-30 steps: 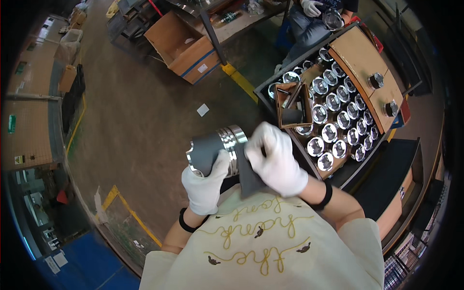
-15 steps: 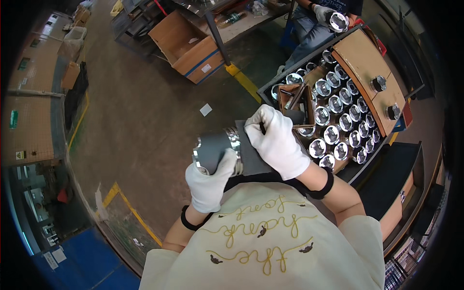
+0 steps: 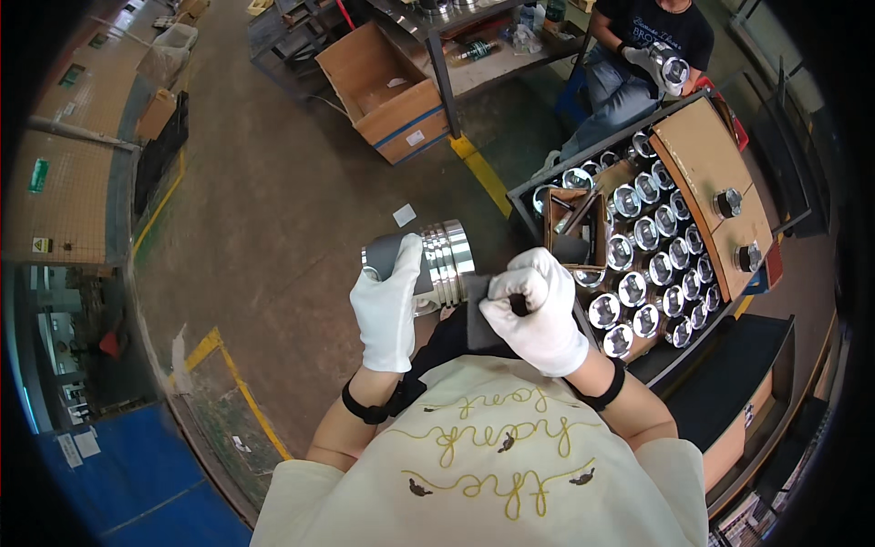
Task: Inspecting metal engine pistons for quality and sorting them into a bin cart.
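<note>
My left hand (image 3: 386, 310), in a white glove, grips an engine piston (image 3: 450, 263) with a dark grey coated skirt and bright silver ring grooves. It lies on its side in the air, its grooved end toward the right. My right hand (image 3: 540, 317), gloved too, is closed on a dark grey abrasive pad (image 3: 480, 321). The pad hangs beside the lower edge of the piston's grooved end; whether they touch I cannot tell. Part of the pad is hidden behind the right fingers.
To the right, a cart holds several upright pistons (image 3: 632, 290), a small tool box (image 3: 576, 232) and a cardboard sheet (image 3: 702, 155) with two pistons on it. A seated person (image 3: 629, 55) holds another piston beyond. Ahead are a carton (image 3: 387, 96) and a metal bench (image 3: 465, 23).
The pad has come away from behind the piston and dropped lower with my right hand. The piston's grooved end now shows more fully. The view has shifted slightly.
</note>
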### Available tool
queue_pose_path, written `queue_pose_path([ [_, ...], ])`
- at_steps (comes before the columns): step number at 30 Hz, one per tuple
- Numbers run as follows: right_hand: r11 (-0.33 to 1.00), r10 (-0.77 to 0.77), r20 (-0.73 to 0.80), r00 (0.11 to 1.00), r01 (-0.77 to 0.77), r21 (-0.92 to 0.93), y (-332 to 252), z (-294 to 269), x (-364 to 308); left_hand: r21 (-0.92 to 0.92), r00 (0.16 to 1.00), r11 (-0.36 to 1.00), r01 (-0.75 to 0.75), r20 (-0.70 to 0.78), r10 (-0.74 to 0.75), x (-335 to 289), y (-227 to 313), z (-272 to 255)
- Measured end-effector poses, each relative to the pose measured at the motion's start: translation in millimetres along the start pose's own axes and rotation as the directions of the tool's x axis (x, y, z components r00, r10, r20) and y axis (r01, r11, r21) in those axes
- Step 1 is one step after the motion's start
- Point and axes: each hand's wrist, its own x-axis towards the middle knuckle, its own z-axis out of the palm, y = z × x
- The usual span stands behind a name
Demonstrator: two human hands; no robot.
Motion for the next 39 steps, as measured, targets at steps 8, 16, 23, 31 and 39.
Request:
queue_pose_path([
  [8, 0.991, 0.015, 0.000, 1.000, -0.015, -0.134, 9.8, 33.0, 51.5, 0.056, 0.975, 0.976, -0.208, 0.088, 0.203, -0.6, -14.1, 0.6],
  [16, 0.971, 0.014, 0.038, 0.999, -0.005, -0.239, -0.8, 31.7, 18.7, 0.082, 0.997, 0.995, -0.064, 0.051, 0.060, -2.5, -7.4, -1.4],
  [23, 0.971, 0.030, 0.043, 0.999, -0.018, -0.239, 1.0, 31.1, 15.4, 0.090, 0.986, 0.986, -0.140, 0.105, 0.130, -1.8, -9.8, -3.9],
  [31, 0.994, 0.054, -0.011, 0.998, -0.055, -0.091, 16.2, 38.6, 43.6, 0.128, 0.978, 0.976, -0.175, 0.140, 0.157, -1.9, -2.8, -1.9],
  [39, 0.988, 0.030, -0.014, 0.999, -0.032, -0.150, 21.0, 34.4, 36.7, 0.148, 0.987, 0.986, -0.079, 0.147, 0.057, 0.5, -1.8, 0.6],
])
